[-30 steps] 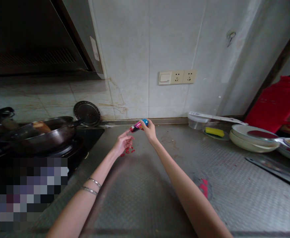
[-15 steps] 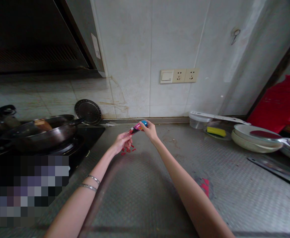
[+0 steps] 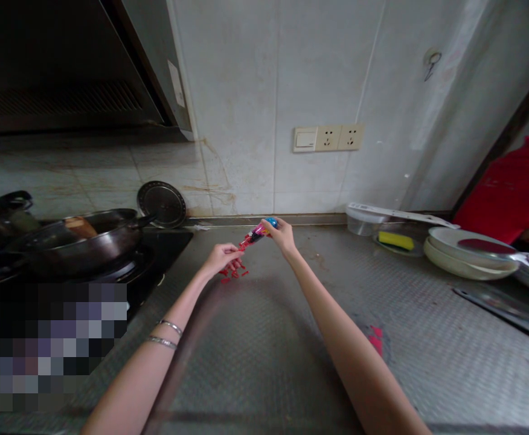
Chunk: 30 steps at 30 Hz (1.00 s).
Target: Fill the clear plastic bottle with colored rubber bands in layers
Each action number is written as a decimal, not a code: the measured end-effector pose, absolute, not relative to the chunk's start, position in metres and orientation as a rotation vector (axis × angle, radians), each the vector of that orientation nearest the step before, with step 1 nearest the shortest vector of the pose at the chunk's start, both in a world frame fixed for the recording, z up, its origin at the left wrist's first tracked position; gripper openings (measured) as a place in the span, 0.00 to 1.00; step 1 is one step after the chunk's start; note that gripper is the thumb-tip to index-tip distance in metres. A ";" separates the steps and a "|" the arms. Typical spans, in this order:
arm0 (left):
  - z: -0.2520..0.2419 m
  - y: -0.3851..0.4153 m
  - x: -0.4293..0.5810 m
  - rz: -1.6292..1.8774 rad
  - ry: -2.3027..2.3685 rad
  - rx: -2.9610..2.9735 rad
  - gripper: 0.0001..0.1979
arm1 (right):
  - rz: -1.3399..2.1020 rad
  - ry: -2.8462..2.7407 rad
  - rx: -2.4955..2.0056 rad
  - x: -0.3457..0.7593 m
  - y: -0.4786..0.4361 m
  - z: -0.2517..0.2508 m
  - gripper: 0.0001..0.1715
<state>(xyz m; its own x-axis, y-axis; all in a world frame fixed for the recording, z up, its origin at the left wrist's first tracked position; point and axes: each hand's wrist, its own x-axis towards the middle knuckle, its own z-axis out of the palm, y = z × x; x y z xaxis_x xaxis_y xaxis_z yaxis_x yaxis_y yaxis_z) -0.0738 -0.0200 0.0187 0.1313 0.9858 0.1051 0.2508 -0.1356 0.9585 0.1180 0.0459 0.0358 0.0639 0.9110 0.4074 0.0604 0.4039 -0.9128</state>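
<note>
My right hand (image 3: pixel 281 233) grips the blue end of a small pink, black and clear packet (image 3: pixel 259 232), which slants down to the left. At the packet's lower end, red bits show beside the fingertips of my left hand (image 3: pixel 222 258). The thumb and fingers of my left hand are pressed together near that end; what they pinch is too small to tell. Just below my left hand, several small red pieces (image 3: pixel 235 274) lie on the grey metal counter (image 3: pixel 246 362).
On the left, a steel pan (image 3: pixel 87 244) rests on the black stove. To the right are a clear container (image 3: pixel 362 222), a yellow sponge (image 3: pixel 395 241), stacked bowls (image 3: pixel 468 263) and a dark-edged blade (image 3: pixel 504 308). Pink-red scraps (image 3: pixel 375 339) lie beside my right forearm.
My right hand has moved slightly right with the packet. My left hand's fingers have come off the packet's body and are now at its lower tip.
</note>
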 end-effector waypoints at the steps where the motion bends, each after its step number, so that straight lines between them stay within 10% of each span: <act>1: 0.017 -0.020 -0.076 1.020 1.240 1.551 0.14 | 0.818 -1.353 -0.954 0.119 0.045 0.037 0.32; 20: 0.012 -0.023 -0.053 1.098 0.754 1.227 0.13 | 0.880 -1.542 -0.863 0.085 0.022 0.046 0.36; 30: 0.007 -0.010 -0.058 1.170 0.783 0.720 0.17 | 0.475 -1.830 -1.116 0.100 -0.022 0.022 0.13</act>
